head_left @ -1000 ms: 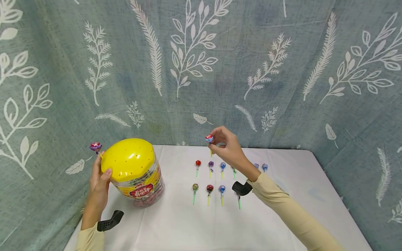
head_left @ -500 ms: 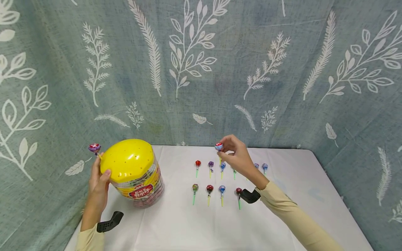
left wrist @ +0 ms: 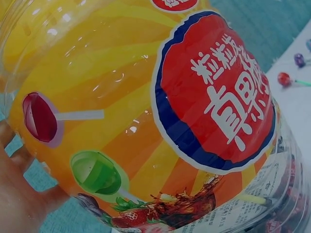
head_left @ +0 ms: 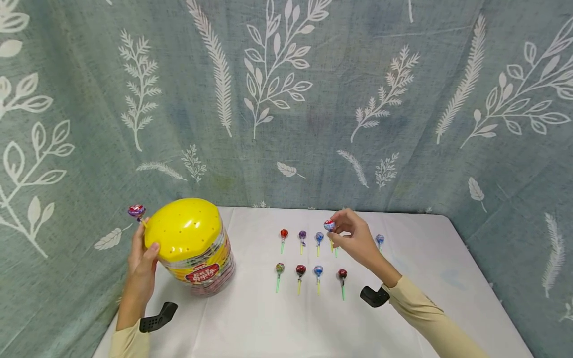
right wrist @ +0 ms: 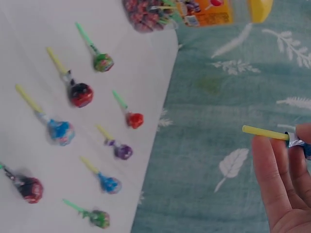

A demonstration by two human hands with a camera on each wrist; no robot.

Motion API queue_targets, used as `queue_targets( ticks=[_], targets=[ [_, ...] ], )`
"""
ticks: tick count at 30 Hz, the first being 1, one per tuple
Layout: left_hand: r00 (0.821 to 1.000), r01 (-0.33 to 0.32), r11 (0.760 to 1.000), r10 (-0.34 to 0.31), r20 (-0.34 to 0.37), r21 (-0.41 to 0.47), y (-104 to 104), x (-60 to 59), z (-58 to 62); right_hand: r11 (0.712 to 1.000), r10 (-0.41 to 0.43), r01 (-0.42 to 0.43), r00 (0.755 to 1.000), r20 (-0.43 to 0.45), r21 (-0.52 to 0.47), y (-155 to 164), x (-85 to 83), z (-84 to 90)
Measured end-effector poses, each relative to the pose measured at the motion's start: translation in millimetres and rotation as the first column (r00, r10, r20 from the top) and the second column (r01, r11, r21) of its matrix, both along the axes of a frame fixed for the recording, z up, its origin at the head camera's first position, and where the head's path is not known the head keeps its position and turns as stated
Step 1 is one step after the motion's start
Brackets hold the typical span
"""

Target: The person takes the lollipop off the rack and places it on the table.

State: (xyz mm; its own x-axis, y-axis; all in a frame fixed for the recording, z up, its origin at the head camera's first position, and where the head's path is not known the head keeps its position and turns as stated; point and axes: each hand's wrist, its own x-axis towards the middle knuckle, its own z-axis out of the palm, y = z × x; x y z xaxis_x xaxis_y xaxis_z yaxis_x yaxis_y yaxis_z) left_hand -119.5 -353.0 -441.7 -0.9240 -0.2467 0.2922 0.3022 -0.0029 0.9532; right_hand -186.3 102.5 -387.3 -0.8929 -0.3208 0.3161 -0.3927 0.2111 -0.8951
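My left hand (head_left: 142,266) holds a big clear jar (head_left: 210,273) of lollipops, tilted, thumb at the edge of its yellow lid (head_left: 183,228). Next to that hand, a purple-and-red lollipop (head_left: 136,211) sticks out past the lid's left edge. In my right hand (head_left: 355,241) a lollipop (head_left: 329,225) with a red-and-blue wrapper is pinched upright, its yellow stick (right wrist: 265,132) pointing down. That hand is over the back row of lollipops, partly covering one with a green stick. A blue lollipop (head_left: 320,237) lies just left of it.
Two rows of lollipops lie on the white tablecloth (head_left: 268,328), including a red one (head_left: 284,232), a purple one (head_left: 302,234) and a dark red one (head_left: 342,274). A blue one (head_left: 379,238) lies right of the hand. A leaf-patterned curtain (head_left: 286,99) hangs behind the table.
My right hand has moved right and down toward the back row, still pinching the lollipop. My left hand and the jar have stayed in place.
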Motion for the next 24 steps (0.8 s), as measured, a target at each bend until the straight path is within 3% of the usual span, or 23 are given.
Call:
queue_targets(
  ticks=[18, 24],
  targets=[
    [0.999, 0.024, 1.000, -0.024, -0.037, -0.002, -1.2, -5.0, 0.6, 0.995, -0.094, 0.091, 0.992, 0.087, 0.043, 31.9, 9.7, -35.5],
    [1.000, -0.005, 0.999, 0.005, -0.004, -0.033, -1.2, -0.8, -1.5, 0.987, -0.156, 0.149, 0.976, 0.155, 0.056, 44.4, 5.4, -65.8]
  ],
)
